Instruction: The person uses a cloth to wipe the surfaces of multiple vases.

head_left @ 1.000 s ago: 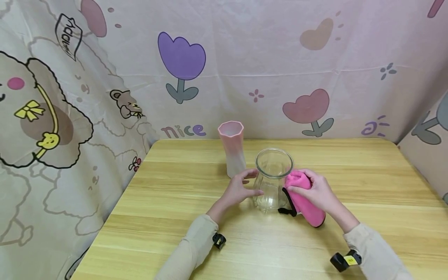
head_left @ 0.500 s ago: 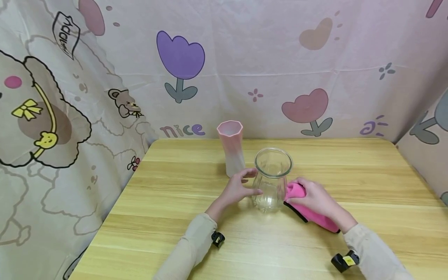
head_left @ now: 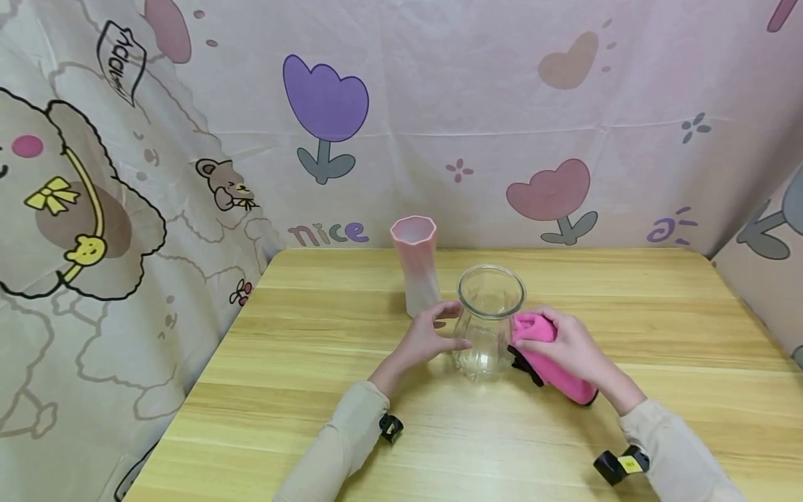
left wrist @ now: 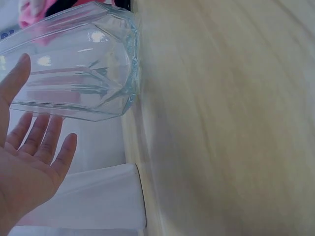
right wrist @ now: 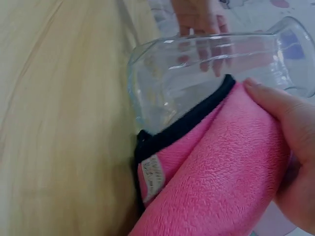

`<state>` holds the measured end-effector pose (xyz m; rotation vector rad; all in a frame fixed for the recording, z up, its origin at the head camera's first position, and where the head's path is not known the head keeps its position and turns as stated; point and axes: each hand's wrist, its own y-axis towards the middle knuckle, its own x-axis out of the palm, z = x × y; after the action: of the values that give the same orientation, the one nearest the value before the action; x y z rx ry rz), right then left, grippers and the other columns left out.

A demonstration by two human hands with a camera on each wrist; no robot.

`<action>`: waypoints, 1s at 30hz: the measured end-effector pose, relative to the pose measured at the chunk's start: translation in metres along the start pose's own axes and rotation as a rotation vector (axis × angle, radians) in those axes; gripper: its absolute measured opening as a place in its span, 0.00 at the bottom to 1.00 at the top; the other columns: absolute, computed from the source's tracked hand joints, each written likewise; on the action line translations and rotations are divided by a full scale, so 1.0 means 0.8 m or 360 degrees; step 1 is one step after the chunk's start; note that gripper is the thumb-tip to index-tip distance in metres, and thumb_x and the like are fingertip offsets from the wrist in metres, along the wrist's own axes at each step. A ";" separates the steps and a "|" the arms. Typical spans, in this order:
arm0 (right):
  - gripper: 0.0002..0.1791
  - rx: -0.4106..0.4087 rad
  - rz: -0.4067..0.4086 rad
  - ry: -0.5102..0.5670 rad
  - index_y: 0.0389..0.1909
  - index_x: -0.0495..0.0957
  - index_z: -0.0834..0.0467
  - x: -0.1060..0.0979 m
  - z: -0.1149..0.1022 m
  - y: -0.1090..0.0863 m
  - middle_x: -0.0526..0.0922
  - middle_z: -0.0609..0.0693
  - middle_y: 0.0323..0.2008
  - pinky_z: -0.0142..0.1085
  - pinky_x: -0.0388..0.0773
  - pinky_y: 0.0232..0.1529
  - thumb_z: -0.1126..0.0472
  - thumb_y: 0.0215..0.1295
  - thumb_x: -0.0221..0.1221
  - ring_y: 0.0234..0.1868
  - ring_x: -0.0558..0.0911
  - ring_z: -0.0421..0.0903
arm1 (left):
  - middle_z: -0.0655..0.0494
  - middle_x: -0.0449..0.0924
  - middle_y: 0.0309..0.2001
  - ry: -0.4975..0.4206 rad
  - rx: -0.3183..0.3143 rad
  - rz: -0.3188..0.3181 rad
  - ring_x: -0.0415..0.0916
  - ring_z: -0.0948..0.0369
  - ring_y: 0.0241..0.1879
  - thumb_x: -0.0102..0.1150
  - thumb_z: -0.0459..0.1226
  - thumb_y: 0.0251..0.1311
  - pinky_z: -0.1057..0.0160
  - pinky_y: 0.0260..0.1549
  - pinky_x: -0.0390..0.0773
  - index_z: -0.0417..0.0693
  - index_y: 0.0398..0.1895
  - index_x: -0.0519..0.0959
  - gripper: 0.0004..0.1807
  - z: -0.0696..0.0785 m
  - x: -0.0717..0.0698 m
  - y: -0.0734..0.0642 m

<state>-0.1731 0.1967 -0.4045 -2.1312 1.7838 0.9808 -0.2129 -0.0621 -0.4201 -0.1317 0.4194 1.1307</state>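
Pink plush cloth [head_left: 567,380], black-edged and bunched, is gripped in the right hand [head_left: 567,341], its fingers curled round it and pressing it toward the glass. The left hand [head_left: 426,341] is spread wide about the left side of the glass vase [head_left: 488,331], cupping it loosely; I cannot tell whether every fingertip touches. That vase stands upright on the desk [head_left: 464,446], between the hands. If this is wiping, a flatter fold under the fingers should cover more glass, with light strokes and firmer support opposite. Leftward pushes are best kept gentle, since a pink-and-white vase [head_left: 417,268] stands just beyond the left hand, at the far left.
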 end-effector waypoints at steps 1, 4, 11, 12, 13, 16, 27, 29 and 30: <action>0.24 -0.0005 0.0037 0.0035 0.47 0.74 0.60 -0.001 -0.003 0.001 0.80 0.53 0.30 0.31 0.75 0.20 0.57 0.49 0.67 0.25 0.75 0.37 | 0.55 0.72 0.55 0.0003 -0.0005 -0.0002 0.68 0.60 0.55 0.72 0.38 0.41 0.57 0.56 0.68 0.47 0.58 0.68 0.36 0.001 0.000 0.000; 0.25 -0.0011 0.0158 0.0118 0.49 0.74 0.60 -0.002 -0.014 0.003 0.80 0.56 0.37 0.30 0.78 0.25 0.61 0.49 0.67 0.31 0.77 0.34 | 0.55 0.72 0.55 0.0016 -0.0011 -0.0011 0.68 0.60 0.55 0.71 0.38 0.41 0.57 0.55 0.68 0.46 0.58 0.68 0.37 0.002 -0.001 0.000; 0.24 0.0031 0.0359 0.0329 0.50 0.72 0.63 -0.006 -0.036 0.004 0.78 0.36 0.37 0.27 0.79 0.29 0.67 0.49 0.66 0.34 0.78 0.31 | 0.56 0.72 0.55 0.0028 -0.0007 -0.0016 0.68 0.60 0.55 0.71 0.38 0.41 0.56 0.55 0.68 0.47 0.58 0.68 0.36 0.001 -0.002 0.001; 0.24 0.0033 0.0386 0.0351 0.50 0.72 0.64 -0.007 -0.039 0.004 0.78 0.33 0.36 0.27 0.79 0.29 0.67 0.49 0.66 0.34 0.78 0.30 | 0.56 0.72 0.55 0.0030 -0.0008 -0.0019 0.68 0.60 0.55 0.71 0.38 0.41 0.57 0.55 0.68 0.47 0.58 0.68 0.37 0.002 -0.002 0.001; 0.24 0.0033 0.0414 0.0369 0.50 0.72 0.65 -0.008 -0.041 0.003 0.78 0.30 0.36 0.26 0.79 0.30 0.68 0.49 0.66 0.34 0.78 0.30 | 0.56 0.72 0.56 0.0031 -0.0008 -0.0021 0.68 0.60 0.56 0.71 0.38 0.41 0.57 0.56 0.68 0.47 0.58 0.68 0.37 0.002 -0.002 0.001; 0.24 0.0040 0.0488 0.0428 0.50 0.73 0.63 -0.014 -0.047 0.001 0.78 0.28 0.36 0.25 0.79 0.31 0.70 0.49 0.65 0.35 0.79 0.29 | 0.56 0.72 0.56 0.0044 -0.0008 -0.0023 0.68 0.60 0.56 0.71 0.38 0.41 0.57 0.56 0.68 0.47 0.58 0.68 0.37 0.003 -0.002 0.000; 0.24 0.0098 0.0614 0.0453 0.51 0.75 0.59 -0.029 -0.036 -0.003 0.79 0.30 0.37 0.25 0.79 0.29 0.70 0.49 0.65 0.33 0.80 0.31 | 0.55 0.67 0.60 0.0236 0.0039 -0.0031 0.65 0.57 0.58 0.69 0.44 0.44 0.55 0.57 0.67 0.48 0.63 0.63 0.40 0.010 0.001 -0.007; 0.25 0.0115 0.0618 0.0442 0.51 0.74 0.60 -0.029 -0.032 -0.004 0.79 0.30 0.37 0.25 0.79 0.29 0.70 0.49 0.65 0.33 0.80 0.30 | 0.55 0.65 0.62 0.0383 0.0011 0.0004 0.63 0.56 0.60 0.69 0.49 0.43 0.53 0.57 0.66 0.50 0.65 0.61 0.44 0.016 0.006 -0.012; 0.25 0.0117 0.0619 0.0427 0.51 0.74 0.60 -0.029 -0.030 -0.005 0.79 0.29 0.37 0.25 0.79 0.29 0.69 0.50 0.65 0.33 0.80 0.30 | 0.54 0.63 0.63 0.0453 -0.0008 0.0037 0.62 0.55 0.61 0.69 0.52 0.42 0.51 0.57 0.65 0.50 0.65 0.59 0.46 0.020 0.010 -0.014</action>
<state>-0.1620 0.2036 -0.3735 -1.9894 2.3880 0.7106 -0.1958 -0.0551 -0.4097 -0.2949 0.6720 1.1393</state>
